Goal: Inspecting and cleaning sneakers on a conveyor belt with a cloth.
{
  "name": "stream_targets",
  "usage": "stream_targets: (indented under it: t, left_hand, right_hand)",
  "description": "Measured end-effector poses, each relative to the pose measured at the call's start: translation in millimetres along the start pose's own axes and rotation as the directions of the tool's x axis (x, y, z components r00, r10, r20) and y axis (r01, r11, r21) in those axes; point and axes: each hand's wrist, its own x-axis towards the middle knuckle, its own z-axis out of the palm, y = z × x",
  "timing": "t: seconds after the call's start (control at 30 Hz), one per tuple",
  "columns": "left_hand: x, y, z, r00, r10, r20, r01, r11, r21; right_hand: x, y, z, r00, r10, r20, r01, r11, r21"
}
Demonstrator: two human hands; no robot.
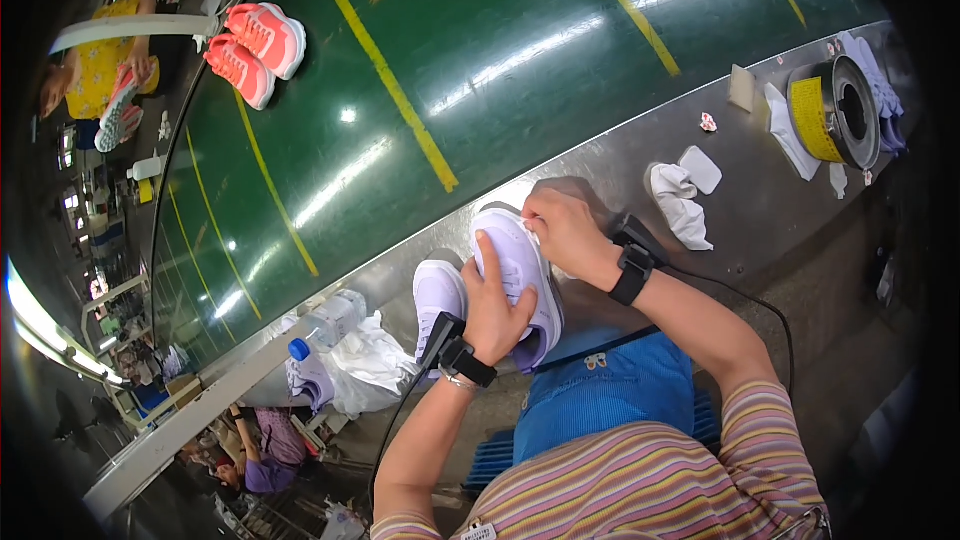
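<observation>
Left hand lies flat across the lavender shoe, fingers spread along its upper, pinning it at the near edge of the steel ledge. Right hand sits at the shoe's toe, fingertips pinched on a scrap of white cloth pressed to it. A second lavender shoe stands just beside the left wrist. Plastic bottle lies to the left, white rags to the right. Pink shoes ride the green belt, well apart.
</observation>
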Motion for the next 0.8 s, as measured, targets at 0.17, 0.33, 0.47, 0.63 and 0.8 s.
stream_targets:
  t: [0.17, 0.33, 0.47, 0.63, 0.8]
  left_hand:
    - [-1.3, -4.4, -4.6, 0.999, -0.028, 0.031, 0.030, 0.997, -0.072]
    - [-1.3, -1.9, -2.3, 1.000, 0.012, 0.010, -0.012, 0.998, -0.062]
    - [-1.4, 0.9, -4.7, 1.000, 0.000, -0.003, 0.000, 0.999, -0.043]
    - [-1.2, -6.1, -2.5, 1.000, -0.004, 0.016, 0.005, 0.998, -0.063]
    - [-0.4, -2.7, 0.9, 1.000, 0.011, 0.002, -0.011, 0.998, -0.064]
  right_hand:
    - [-17.9, -0.7, -6.0, 0.997, -0.017, 0.070, 0.011, 0.997, 0.079]
    - [-13.1, -3.8, -11.1, 0.994, 0.015, 0.105, -0.020, 0.999, 0.046]
    - [11.3, -6.7, -3.8, 0.996, -0.040, 0.076, 0.044, 0.998, -0.048]
    - [-6.2, -3.4, -4.5, 0.995, -0.039, 0.087, 0.040, 0.999, -0.002]
    - [9.0, -4.7, -3.6, 0.998, -0.043, 0.036, 0.046, 0.995, -0.091]
